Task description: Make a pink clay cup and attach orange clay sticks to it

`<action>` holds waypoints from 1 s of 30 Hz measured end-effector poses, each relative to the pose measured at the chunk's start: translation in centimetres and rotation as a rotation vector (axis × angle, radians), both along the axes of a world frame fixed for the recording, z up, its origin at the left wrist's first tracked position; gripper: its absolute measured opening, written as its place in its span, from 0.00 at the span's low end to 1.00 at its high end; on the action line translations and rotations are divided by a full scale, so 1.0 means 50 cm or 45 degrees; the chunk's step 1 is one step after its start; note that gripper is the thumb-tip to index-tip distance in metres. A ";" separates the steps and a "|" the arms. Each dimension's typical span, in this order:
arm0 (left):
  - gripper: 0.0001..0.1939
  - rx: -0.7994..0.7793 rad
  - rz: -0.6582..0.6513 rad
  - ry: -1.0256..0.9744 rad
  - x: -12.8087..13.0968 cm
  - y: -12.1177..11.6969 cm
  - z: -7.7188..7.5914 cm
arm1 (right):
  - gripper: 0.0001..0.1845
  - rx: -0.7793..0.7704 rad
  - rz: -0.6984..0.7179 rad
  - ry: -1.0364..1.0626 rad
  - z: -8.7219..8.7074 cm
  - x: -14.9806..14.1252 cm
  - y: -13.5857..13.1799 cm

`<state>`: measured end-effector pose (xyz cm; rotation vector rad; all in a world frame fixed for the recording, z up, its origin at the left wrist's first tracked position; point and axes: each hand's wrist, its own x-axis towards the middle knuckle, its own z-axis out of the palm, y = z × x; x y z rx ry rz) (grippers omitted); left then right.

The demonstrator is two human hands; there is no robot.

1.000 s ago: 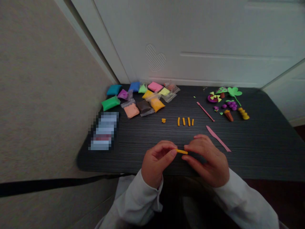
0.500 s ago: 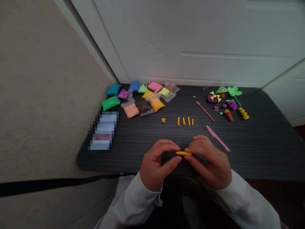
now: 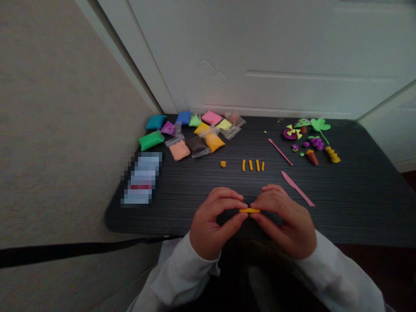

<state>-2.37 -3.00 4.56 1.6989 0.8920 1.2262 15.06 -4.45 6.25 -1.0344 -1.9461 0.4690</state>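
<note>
A thin roll of yellow-orange modelling clay (image 3: 249, 210) lies crosswise between my two hands near the table's front edge. My left hand (image 3: 217, 223) pinches its left end between thumb and fingers. At the other end, the thumb and fingers of my right hand (image 3: 286, 221) are closed on it. Beyond the hands, several short orange clay strips (image 3: 250, 165) stand in a row on the dark table. A small orange clay lump (image 3: 223, 164) sits to their left. The pink plastic knife (image 3: 297, 188) rests just past my right hand.
Several bags of coloured clay (image 3: 198, 146) are grouped at the back left. A phone (image 3: 143, 177) with a blurred screen lies at the left edge. Small clay figures (image 3: 314, 143) stand at the back right, near a thin pink tool (image 3: 280, 151). A white door (image 3: 276, 52) rises behind the table (image 3: 195, 186).
My left fingers have closed in on the left end of the clay roll, which they stood around before. The roll has shifted slightly left and down.
</note>
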 end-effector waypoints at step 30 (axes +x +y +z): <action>0.12 -0.002 -0.035 0.133 0.017 0.052 -0.050 | 0.10 -0.227 -0.139 0.075 -0.067 0.019 0.024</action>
